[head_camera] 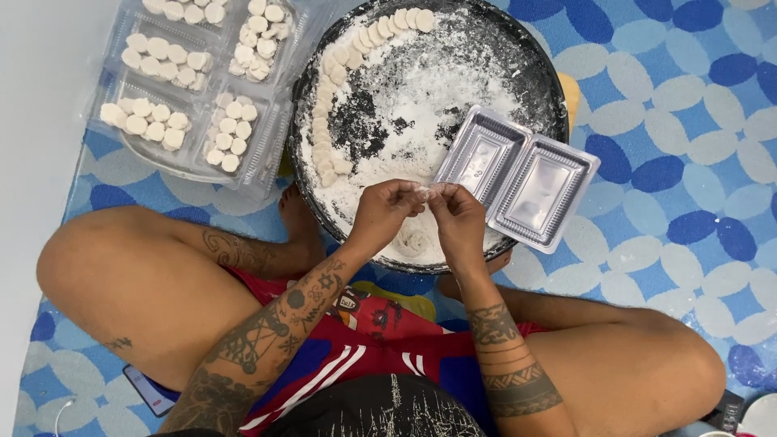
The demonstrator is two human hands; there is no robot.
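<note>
Here, seated cross-legged on a blue and white patterned floor mat (688,162), the person brings both hands together above the near rim of a large round dark tray (544,77) dusted thick with white flour; the left hand (382,212) and the right hand (458,220) meet at the fingertips, and their fingers are pressed together in a pinch on a small pale piece of dough (428,191) held between them, just over the flour; under the hands another small coiled bit of dough (416,241) lies in the flour near the rim; a curved row of white dough discs (340,81) runs along the tray's left inner edge and up to its top; an empty clear plastic container (518,176), rectangular with two shallow compartments, lies tilted across the tray's right side, partly over the rim, just beside the right hand; to the left of the tray, well apart from the hands, several clear plastic packs (182,89) hold rows of similar white discs in their compartments; a phone (146,388) lies on the mat by the person's left knee.
</note>
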